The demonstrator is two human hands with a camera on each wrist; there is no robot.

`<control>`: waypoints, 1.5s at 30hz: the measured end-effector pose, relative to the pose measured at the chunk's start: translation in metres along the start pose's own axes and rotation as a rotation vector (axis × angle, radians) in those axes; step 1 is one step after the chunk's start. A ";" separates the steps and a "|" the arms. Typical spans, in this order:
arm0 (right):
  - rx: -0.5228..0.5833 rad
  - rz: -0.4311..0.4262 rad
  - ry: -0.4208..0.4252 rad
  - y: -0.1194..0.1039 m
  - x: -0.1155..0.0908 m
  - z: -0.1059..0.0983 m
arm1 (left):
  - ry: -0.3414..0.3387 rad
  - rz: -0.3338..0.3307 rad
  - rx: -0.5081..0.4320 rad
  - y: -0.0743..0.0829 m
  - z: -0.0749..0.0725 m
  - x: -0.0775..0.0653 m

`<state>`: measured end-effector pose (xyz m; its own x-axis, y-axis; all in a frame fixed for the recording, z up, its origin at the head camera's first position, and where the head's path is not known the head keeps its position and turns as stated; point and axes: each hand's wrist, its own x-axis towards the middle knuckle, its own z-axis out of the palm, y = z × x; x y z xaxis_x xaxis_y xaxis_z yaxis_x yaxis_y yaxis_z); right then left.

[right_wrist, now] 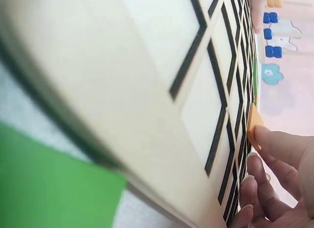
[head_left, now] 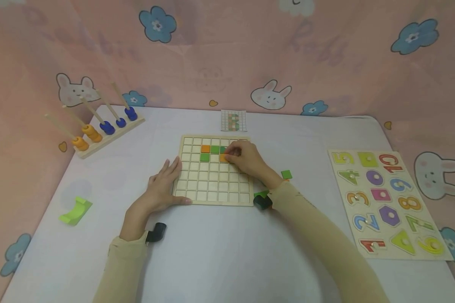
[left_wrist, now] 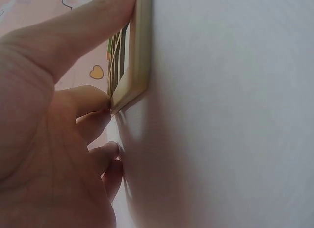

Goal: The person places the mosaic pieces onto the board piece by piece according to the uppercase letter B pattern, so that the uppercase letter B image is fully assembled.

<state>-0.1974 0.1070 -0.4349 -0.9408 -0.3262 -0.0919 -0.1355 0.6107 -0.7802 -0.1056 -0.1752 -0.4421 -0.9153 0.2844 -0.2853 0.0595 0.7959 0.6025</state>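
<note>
My right hand (head_left: 245,158) is over the upper right part of a wooden grid board (head_left: 202,203). Its thumb and fingers pinch an orange tile (right_wrist: 254,126), tilted against the grid in the right wrist view. On the board lie another orange tile (head_left: 205,148), a green tile (head_left: 214,149) beside it and a second green tile (head_left: 204,157) below. A darker green tile (head_left: 223,149) is partly hidden by the right fingertips. My left hand (head_left: 161,185) rests spread at the board's left edge, fingers along the side and thumb on the front corner.
Loose green tiles (head_left: 286,174) lie right of the board, partly under the right forearm. A pattern card (head_left: 234,121) lies behind it. An abacus stand (head_left: 110,136) is far left, a green arched block (head_left: 76,211) nearer. A number puzzle board (head_left: 350,219) lies right.
</note>
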 end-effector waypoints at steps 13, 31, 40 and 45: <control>-0.037 -0.026 -0.003 0.007 -0.005 -0.004 | 0.006 -0.006 0.010 0.001 0.001 0.001; -0.036 0.025 -0.081 0.045 -0.043 -0.048 | 0.001 0.003 0.018 0.000 0.001 0.001; -0.159 0.123 -0.223 0.047 -0.068 -0.084 | 0.001 0.003 0.012 0.000 0.001 0.000; -0.215 0.138 -0.274 0.051 -0.078 -0.095 | -0.001 0.005 0.004 0.001 0.000 0.000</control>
<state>-0.1601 0.2323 -0.4085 -0.8407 -0.3937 -0.3718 -0.1030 0.7903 -0.6039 -0.1052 -0.1743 -0.4416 -0.9146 0.2886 -0.2831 0.0655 0.7969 0.6006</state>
